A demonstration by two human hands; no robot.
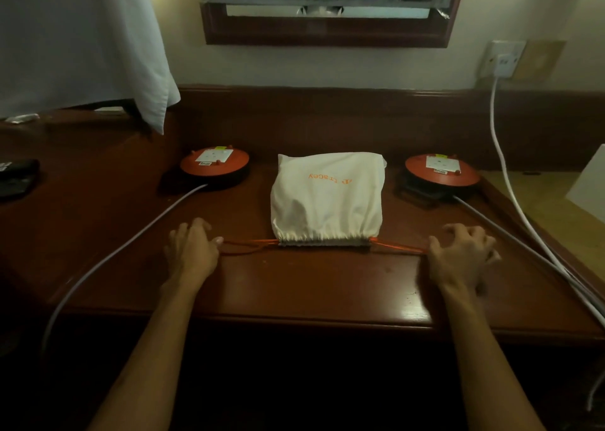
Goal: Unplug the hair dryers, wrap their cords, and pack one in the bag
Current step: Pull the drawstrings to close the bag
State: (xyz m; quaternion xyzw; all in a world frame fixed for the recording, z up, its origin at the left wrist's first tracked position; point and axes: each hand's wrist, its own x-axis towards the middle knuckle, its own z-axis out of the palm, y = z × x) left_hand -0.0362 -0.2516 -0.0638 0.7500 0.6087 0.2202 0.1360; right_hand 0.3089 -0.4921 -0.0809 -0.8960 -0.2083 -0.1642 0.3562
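here we see both forearms reaching forward over the near edge of a dark wooden desk [294, 286], palms down. the left hand [191, 250] lies with fingers loosely curled, its thumb and fingertip meeting the orange drawstring [248, 245] on that side; the right hand [463, 254] has its fingers bent and raised, its thumb side at the other orange cord, though we cannot tell whether either hand truly pinches the string. between them lies the white cloth bag [327, 198], bulging, its gathered mouth towards us and pulled shut. an orange cable reel [214, 165] sits at its left and another [442, 172] at its right, each with a grey cable running off the desk. behind, a wall socket [502, 59] carries a white lead, a framed mirror [327, 11] hangs above, and white fabric [78, 37] drapes at the left.
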